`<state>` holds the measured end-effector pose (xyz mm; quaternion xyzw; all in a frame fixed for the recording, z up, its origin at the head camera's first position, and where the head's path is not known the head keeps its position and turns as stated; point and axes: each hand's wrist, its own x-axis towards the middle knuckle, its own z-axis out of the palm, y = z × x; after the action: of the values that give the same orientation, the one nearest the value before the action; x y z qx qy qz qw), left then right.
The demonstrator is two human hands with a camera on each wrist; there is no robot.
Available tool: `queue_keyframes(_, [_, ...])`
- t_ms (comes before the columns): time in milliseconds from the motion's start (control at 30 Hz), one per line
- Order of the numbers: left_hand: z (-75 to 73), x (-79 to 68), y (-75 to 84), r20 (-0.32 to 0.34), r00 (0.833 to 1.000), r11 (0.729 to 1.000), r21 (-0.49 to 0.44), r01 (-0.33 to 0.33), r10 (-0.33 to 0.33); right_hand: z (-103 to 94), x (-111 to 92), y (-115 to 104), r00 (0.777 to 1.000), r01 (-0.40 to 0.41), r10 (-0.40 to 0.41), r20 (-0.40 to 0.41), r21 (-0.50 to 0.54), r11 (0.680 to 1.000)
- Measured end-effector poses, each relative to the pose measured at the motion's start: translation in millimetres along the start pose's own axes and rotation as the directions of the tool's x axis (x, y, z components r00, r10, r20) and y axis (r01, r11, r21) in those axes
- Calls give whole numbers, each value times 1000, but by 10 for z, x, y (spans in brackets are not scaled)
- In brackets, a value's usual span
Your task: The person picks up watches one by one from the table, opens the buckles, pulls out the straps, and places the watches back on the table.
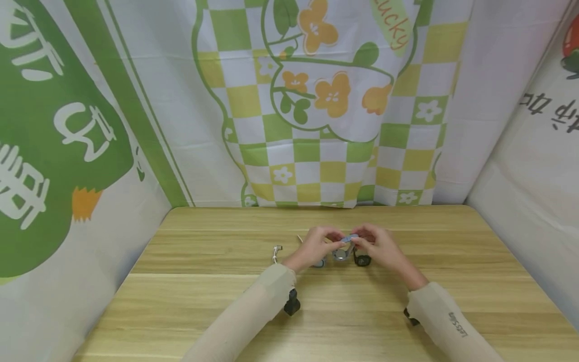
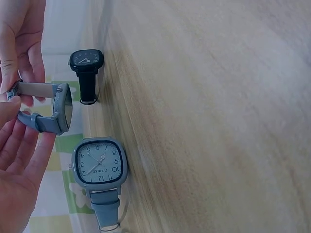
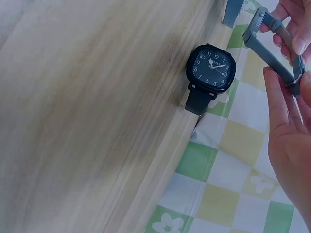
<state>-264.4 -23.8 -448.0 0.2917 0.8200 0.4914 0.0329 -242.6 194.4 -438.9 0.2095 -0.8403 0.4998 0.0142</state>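
Held watch point(image 2: 57, 108): grey-blue, hanging just above the table between both hands, case edge-on in the left wrist view, strap ends meeting at the fingertips.
Left hand point(image 1: 316, 245): pinching the lower strap end of the held watch, fingers curled round it.
Right hand point(image 1: 380, 246): gripping the upper strap end by its buckle, thumb and fingers closed on it.
Writing on dials: reading "JUSNIEE" or similar on the pale-dial watch point(image 2: 99, 163), numerals 1 to 12 around it; lettering on the black watch point(image 3: 210, 69) too small to read.
Pale-dial watch: lying face-up on the table just under the left hand, grey-blue strap.
Black watch: lying face-up just beside the right hand, dark strap, apart from the held watch.
Table point(image 1: 203, 301): light wood grain, carrying both lying watches.
Sleeve point(image 1: 457, 324): beige, showing small dark lettering, not legible.
Backdrop point(image 1: 398, 30): green-and-yellow checks with flowers, showing "Lucky".
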Motion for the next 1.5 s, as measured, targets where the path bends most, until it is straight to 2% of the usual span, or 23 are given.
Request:
queue_keyframes(300, [0, -6, -3, 3, 1000, 1000, 9, -2, 2, 3, 13, -29, 1000, -24, 25, -15, 19, 1000])
queue_keyframes(600, [20, -24, -31, 0, 1000, 1000, -5, -2, 2, -18, -18, -26, 999, -37, 38, -15, 89, 995])
queue_keyframes(967, [48, -24, -21, -1, 1000, 1000, -28, 1, -2, -65, -30, 25, 998, 35, -35, 42, 1, 999])
queue_keyframes(1167, [45, -22, -23, -2, 1000, 1000, -18, -12, 12, -53, -32, 22, 998, 54, -53, 39, -13, 998])
queue_keyframes(1267, [43, -26, -38, -1, 1000, 1000, -14, -17, 17, -44, -38, 1, 999, 40, -40, 23, 10, 999])
queue_keyframes(1500, [26, -54, -30, 7, 1000, 1000, -23, 16, -16, -45, -41, -10, 1000, -7, 7, -7, 78, 997])
